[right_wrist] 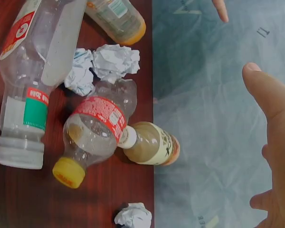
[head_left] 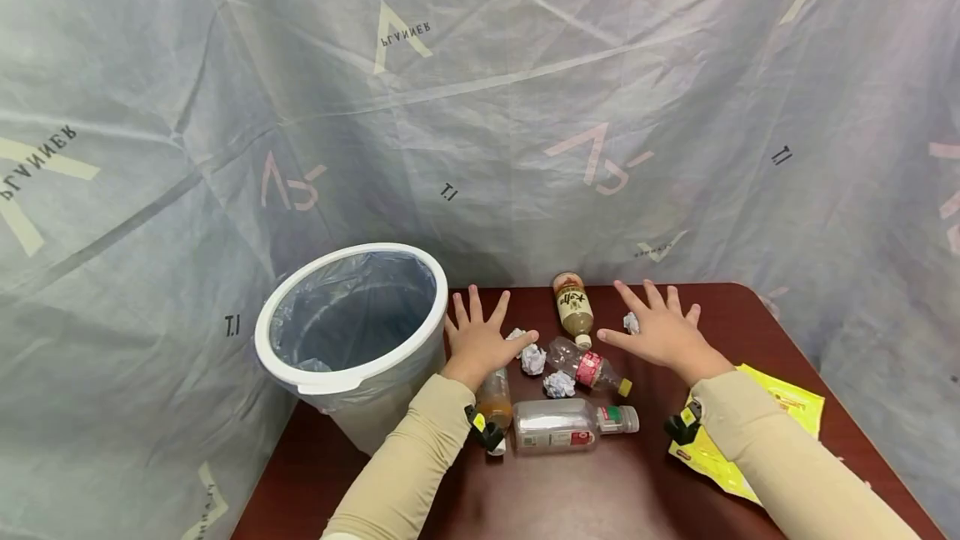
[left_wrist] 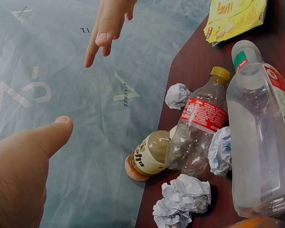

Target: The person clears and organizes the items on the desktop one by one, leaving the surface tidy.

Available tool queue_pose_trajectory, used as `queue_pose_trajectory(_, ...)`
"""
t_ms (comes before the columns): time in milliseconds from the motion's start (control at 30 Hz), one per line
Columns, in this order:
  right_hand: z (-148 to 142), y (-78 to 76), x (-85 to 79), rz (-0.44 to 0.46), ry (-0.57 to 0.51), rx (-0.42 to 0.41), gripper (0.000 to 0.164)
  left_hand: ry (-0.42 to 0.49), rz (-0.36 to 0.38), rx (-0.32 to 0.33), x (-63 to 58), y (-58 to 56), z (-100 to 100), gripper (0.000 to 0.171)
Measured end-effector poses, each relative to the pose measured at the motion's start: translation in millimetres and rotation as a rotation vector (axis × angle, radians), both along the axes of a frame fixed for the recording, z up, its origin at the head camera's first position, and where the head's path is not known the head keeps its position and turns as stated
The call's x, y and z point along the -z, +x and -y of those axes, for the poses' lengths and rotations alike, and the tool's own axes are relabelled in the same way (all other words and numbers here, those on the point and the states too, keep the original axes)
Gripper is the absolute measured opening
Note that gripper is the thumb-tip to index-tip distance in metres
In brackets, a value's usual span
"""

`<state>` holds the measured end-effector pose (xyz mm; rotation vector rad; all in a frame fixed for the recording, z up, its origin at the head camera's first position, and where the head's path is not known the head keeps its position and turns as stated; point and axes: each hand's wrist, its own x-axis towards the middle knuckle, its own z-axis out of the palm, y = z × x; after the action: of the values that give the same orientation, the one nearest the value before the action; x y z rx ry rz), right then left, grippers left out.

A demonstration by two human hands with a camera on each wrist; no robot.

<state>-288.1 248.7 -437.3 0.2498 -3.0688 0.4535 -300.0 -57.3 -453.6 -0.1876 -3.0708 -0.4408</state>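
Observation:
My left hand (head_left: 483,347), fingers spread, hovers beside the bin's right side and holds nothing. Across from it my right hand (head_left: 663,342) is also spread and without anything in it, near a crumpled paper ball (head_left: 632,323). Between the hands lie a cream-labelled bottle (head_left: 573,308) and a clear bottle with a red label and yellow cap (right_wrist: 100,116). A larger clear bottle (head_left: 555,426) lies closer to me. Partly hidden under my left wrist is a bottle with an orange-brown part (head_left: 495,405). More paper balls (left_wrist: 186,194) sit among the bottles.
A white-rimmed trash bin (head_left: 330,382) with a clear liner stands at the left of the dark red table (head_left: 525,498). A yellow packet (head_left: 723,461) lies flat under my right forearm. Grey printed sheeting (head_left: 480,123) hangs behind the table.

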Motion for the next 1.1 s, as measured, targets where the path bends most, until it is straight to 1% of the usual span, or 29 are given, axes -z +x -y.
queue_pose_trajectory(100,-3.9,1.3,-2.6,0.005,0.000,0.001,0.108,0.006,-0.006,0.005,-1.7,1.9,0.1,0.093)
queue_pose_trajectory(233,-10.4,2.0,-5.4,0.006,-0.002,0.001,0.108,0.011,-0.015,0.013,-0.4,1.5,0.7,0.093)
queue_pose_trajectory(333,-18.3,2.4,-6.1,-0.010,-0.012,-0.005,0.107,0.014,-0.019,0.020,0.6,0.8,1.4,0.093)
queue_pose_trajectory(400,-26.5,2.6,-5.2,-0.025,-0.037,-0.012,0.106,0.015,-0.044,0.041,-0.4,1.7,1.8,0.092)
queue_pose_trajectory(500,-42.4,2.7,-2.7,-0.042,-0.083,-0.003,0.104,0.027,-0.131,0.103,-6.2,5.6,2.1,0.087)
queue_pose_trajectory(600,-61.4,3.9,0.9,-0.052,-0.124,0.024,0.099,0.063,-0.254,0.179,-19.9,13.7,1.5,0.077)
queue_pose_trajectory(733,-83.3,7.9,6.8,-0.073,-0.154,0.061,0.090,0.140,-0.406,0.259,-45.7,29.0,3.2,0.061)
queue_pose_trajectory(867,-102.2,15.3,15.1,-0.068,-0.180,0.090,0.085,0.192,-0.514,0.309,-72.1,44.1,9.9,0.051)
queue_pose_trajectory(933,-112.4,19.0,20.3,-0.056,-0.189,0.101,0.084,0.204,-0.547,0.306,-83.6,49.7,16.2,0.049)
queue_pose_trajectory(1000,-123.1,22.1,25.7,-0.034,-0.195,0.118,0.085,0.210,-0.570,0.283,-93.4,54.2,24.8,0.047)
queue_pose_trajectory(1100,-139.5,26.0,34.2,0.009,-0.200,0.145,0.090,0.220,-0.587,0.220,-106.7,62.5,41.7,0.047)
